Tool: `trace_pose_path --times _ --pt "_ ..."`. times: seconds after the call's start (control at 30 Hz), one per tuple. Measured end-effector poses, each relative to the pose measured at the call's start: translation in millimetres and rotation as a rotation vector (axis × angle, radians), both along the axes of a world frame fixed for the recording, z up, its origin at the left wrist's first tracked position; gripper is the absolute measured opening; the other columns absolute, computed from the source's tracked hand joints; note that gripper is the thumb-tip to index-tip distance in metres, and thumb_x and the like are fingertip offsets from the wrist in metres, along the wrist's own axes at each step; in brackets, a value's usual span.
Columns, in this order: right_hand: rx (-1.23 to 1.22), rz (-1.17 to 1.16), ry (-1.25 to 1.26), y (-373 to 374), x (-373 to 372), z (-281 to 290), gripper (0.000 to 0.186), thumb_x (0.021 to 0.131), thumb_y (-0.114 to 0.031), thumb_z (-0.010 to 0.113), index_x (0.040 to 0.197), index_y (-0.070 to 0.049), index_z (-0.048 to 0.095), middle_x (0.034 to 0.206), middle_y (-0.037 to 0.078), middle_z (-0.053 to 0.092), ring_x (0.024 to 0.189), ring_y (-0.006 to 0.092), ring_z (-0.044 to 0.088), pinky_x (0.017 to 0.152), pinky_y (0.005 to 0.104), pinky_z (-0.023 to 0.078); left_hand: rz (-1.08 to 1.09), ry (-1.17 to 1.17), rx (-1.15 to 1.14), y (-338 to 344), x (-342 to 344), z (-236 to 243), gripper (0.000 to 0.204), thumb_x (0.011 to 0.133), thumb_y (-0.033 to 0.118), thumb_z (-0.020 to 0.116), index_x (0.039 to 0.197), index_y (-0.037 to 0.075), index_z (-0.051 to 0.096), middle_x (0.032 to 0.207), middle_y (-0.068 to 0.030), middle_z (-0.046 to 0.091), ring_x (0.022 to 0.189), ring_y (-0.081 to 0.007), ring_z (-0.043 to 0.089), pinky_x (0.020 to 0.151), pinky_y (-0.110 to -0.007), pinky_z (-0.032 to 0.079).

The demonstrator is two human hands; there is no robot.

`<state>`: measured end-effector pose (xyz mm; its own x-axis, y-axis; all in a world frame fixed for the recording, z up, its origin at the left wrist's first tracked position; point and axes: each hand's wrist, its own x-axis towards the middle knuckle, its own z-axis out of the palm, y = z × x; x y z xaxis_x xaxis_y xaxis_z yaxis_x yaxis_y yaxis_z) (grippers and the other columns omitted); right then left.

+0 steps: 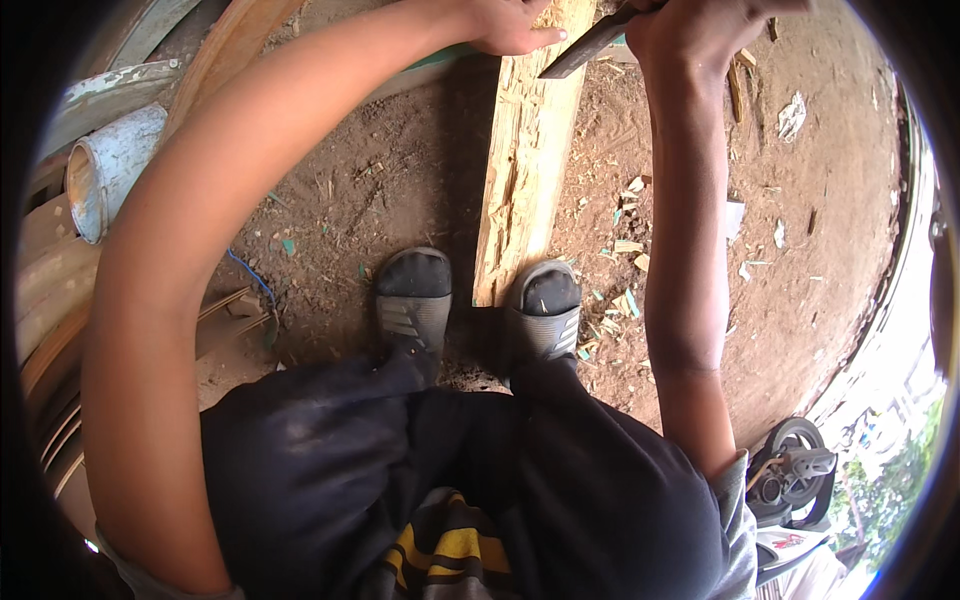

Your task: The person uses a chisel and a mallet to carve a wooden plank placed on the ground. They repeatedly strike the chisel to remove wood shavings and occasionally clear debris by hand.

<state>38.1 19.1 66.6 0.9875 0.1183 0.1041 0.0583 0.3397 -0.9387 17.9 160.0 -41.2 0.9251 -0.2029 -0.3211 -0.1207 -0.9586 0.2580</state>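
Note:
A long pale wooden plank (pixel 528 150) with a rough, splintered face runs from the top edge down to my right foot. My left hand (pixel 515 25) lies at the plank's far part, thumb stretched out over the wood and apart from the fingers. The top edge cuts off part of that hand. Beyond it to the right, my right hand (pixel 690 30) is closed round a dark, flat, bar-like tool (pixel 590 48). One end of the tool slants down over the plank; its other end is hidden, so its kind does not show.
My feet in grey slide sandals (pixel 414 315) stand on brown dirt strewn with wood chips (pixel 628 247). Curved boards (pixel 225 60) and a whitish, stained bucket (pixel 115 165) lie at the left. A blue string (pixel 252 270) is nearby. A wheeled machine (pixel 795 465) stands at the lower right.

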Motion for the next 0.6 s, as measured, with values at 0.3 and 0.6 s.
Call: trace_pose_path --times 0.3,0.6 --pt "-0.183 -0.010 0.044 5 3 -11 0.074 0.101 -0.075 0.027 0.064 -0.014 0.044 0.048 0.000 0.040 0.041 0.0112 0.037 0.038 0.0310 0.025 0.001 -0.011 -0.044 2 2 -2 0.097 0.101 0.061 0.041 0.165 0.002 -0.002 0.167 -0.0316 -0.019 0.152 -0.0460 -0.028 0.116 -0.078 -0.001" --pt "-0.337 -0.111 -0.031 10 9 -37 0.069 0.108 -0.064 0.032 0.065 -0.011 0.045 0.056 0.000 0.045 0.047 0.0110 0.040 0.042 0.0298 0.030 -0.016 0.127 0.036 -2 5 10 0.095 0.102 0.059 0.039 0.165 0.002 -0.003 0.170 -0.0240 -0.019 0.154 -0.0426 -0.028 0.120 -0.072 -0.004"
